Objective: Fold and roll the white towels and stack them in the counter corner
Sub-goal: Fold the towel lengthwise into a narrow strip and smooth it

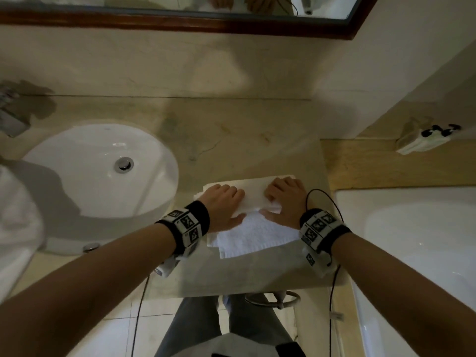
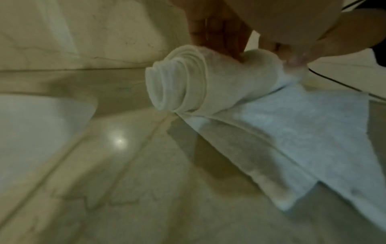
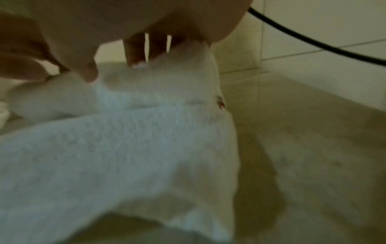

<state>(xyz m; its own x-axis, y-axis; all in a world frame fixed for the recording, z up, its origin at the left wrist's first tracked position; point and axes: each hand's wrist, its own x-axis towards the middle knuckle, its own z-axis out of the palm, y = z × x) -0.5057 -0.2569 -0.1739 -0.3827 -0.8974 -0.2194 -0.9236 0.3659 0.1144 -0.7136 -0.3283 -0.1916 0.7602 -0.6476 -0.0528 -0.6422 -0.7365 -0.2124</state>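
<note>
A white towel (image 1: 255, 233) lies on the beige marble counter (image 1: 231, 274), right of the sink. Its far part is wound into a roll (image 1: 253, 195), and its flat tail stretches toward me. My left hand (image 1: 224, 199) curls over the roll's left end; my right hand (image 1: 283, 194) curls over its right end. The left wrist view shows the roll's spiral end (image 2: 177, 85), the flat tail (image 2: 292, 132) and my left fingers (image 2: 217, 33) on top. In the right wrist view my right fingers (image 3: 135, 49) press into the roll (image 3: 146, 85) above the tail (image 3: 125, 156).
An oval white sink (image 1: 164, 161) is set in the counter at left, with a faucet (image 1: 10, 117) beyond it. More white cloth (image 1: 15, 228) is at the left edge. A bathtub (image 1: 412, 240) lies to the right, a framed mirror (image 1: 180, 21) above. A towel ring (image 1: 273, 300) hangs below the counter's front edge.
</note>
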